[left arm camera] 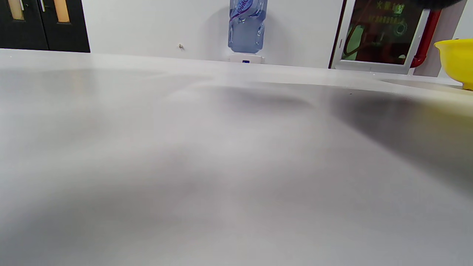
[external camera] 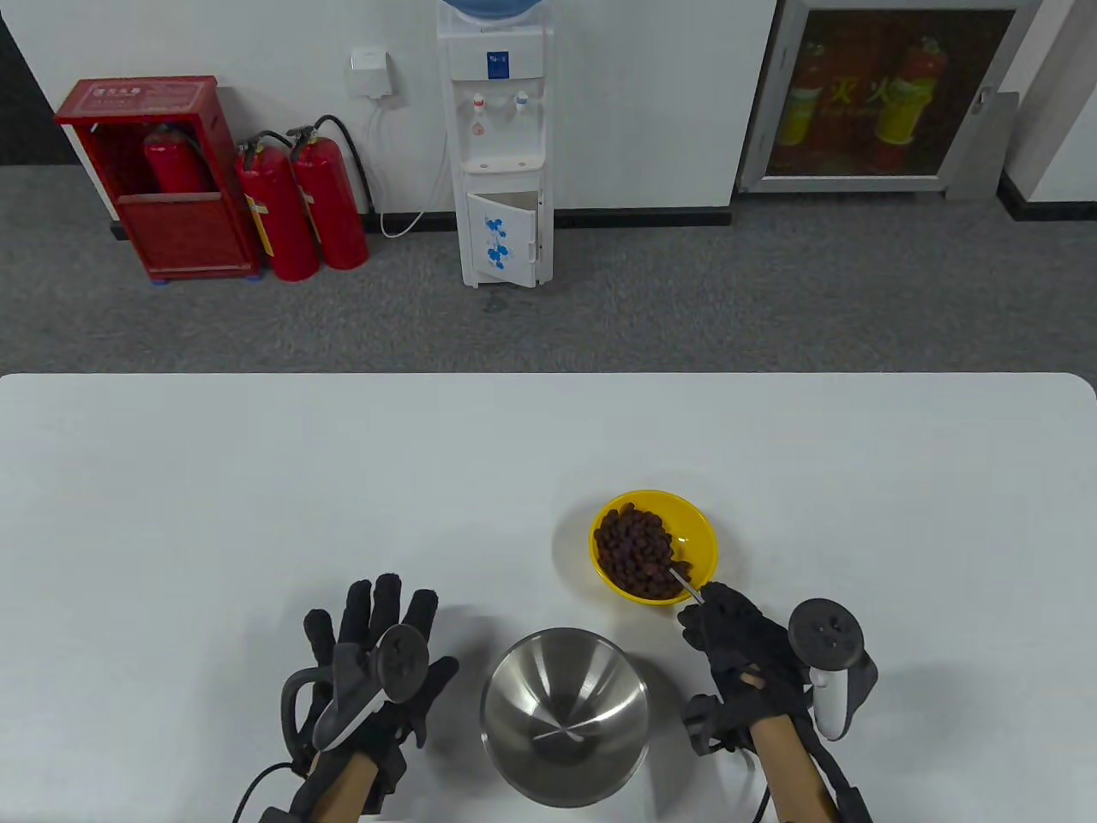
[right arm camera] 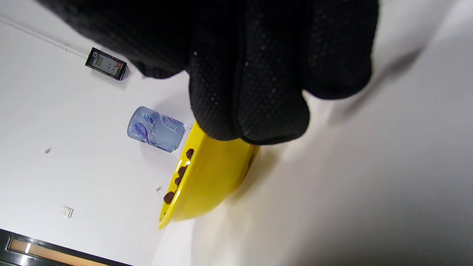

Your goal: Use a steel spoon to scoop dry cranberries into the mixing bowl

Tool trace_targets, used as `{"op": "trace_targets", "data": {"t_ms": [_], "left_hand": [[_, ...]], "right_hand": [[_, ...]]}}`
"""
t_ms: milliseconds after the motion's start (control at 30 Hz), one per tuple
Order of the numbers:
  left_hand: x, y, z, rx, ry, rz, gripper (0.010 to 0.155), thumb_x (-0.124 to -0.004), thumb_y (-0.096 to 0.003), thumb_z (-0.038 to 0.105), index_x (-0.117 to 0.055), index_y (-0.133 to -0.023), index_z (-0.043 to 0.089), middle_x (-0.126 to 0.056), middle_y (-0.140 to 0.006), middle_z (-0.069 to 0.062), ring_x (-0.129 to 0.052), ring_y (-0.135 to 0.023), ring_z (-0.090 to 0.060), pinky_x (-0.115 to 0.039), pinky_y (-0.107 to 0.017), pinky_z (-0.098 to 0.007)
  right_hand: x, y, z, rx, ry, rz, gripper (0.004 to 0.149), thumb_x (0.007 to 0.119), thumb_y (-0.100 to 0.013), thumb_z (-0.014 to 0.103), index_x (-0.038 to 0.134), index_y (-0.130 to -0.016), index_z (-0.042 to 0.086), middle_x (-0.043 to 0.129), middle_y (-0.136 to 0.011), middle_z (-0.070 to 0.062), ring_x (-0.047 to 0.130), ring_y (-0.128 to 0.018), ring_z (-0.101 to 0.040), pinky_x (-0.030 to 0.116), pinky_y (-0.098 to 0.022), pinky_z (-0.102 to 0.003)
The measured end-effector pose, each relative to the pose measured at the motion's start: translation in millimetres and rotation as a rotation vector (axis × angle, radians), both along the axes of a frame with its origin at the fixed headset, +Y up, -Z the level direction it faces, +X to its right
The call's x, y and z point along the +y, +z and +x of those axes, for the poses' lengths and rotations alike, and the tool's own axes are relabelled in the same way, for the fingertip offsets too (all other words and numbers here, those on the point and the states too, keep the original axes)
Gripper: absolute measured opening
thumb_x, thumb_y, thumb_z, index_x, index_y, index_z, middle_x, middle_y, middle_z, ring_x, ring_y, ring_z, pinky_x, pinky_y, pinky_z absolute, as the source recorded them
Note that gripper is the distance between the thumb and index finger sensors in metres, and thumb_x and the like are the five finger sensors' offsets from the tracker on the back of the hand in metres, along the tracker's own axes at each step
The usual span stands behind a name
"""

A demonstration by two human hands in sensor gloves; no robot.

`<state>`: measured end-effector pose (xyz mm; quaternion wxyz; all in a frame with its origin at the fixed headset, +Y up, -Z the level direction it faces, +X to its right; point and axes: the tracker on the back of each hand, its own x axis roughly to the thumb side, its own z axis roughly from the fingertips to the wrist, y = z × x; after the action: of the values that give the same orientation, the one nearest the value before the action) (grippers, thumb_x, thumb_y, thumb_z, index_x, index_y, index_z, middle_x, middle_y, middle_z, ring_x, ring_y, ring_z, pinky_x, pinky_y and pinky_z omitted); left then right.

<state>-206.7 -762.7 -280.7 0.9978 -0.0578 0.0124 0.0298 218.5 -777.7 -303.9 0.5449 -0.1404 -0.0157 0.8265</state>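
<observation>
A yellow bowl (external camera: 698, 533) of dry cranberries (external camera: 632, 549) sits on the white table, right of centre. An empty steel mixing bowl (external camera: 564, 716) stands near the front edge. My right hand (external camera: 724, 621) grips the steel spoon (external camera: 684, 584) by its handle, with the spoon's head in the cranberries at the yellow bowl's near side. My left hand (external camera: 377, 651) rests flat on the table with fingers spread, left of the mixing bowl, holding nothing. The right wrist view shows gloved fingers (right arm camera: 251, 92) over the yellow bowl (right arm camera: 210, 181). The yellow bowl's edge (left arm camera: 458, 61) shows in the left wrist view.
The white table (external camera: 257, 480) stretches wide to the left and back. Beyond it stand a water dispenser (external camera: 497, 146) and red fire extinguishers (external camera: 300, 206) against the wall.
</observation>
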Motion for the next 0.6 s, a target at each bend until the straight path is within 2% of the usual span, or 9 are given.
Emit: {"op": "trace_targets", "data": {"t_ms": [300, 600], "left_hand": [[0, 0, 0, 0.000, 0.003, -0.004, 0.079, -0.057, -0.0398, 0.076, -0.020, -0.106, 0.053, -0.006, -0.122, 0.009, -0.008, -0.117, -0.028, -0.004, -0.071, -0.071], [1, 0, 0, -0.001, -0.001, 0.000, 0.079, -0.057, -0.0396, 0.076, -0.020, -0.106, 0.053, -0.006, -0.122, 0.009, -0.007, -0.116, -0.028, -0.004, -0.071, -0.070]], "right_hand": [[-8, -1, 8, -0.019, -0.148, -0.039, 0.046, 0.079, -0.049, 0.034, 0.078, -0.086, 0.006, 0.100, -0.070, 0.002, 0.106, -0.059, -0.022, 0.084, -0.047, -0.045], [-8, 0, 11, -0.042, -0.148, -0.027, 0.045, 0.079, -0.049, 0.034, 0.079, -0.085, 0.007, 0.100, -0.070, 0.002, 0.106, -0.059, -0.022, 0.084, -0.048, -0.046]]}}
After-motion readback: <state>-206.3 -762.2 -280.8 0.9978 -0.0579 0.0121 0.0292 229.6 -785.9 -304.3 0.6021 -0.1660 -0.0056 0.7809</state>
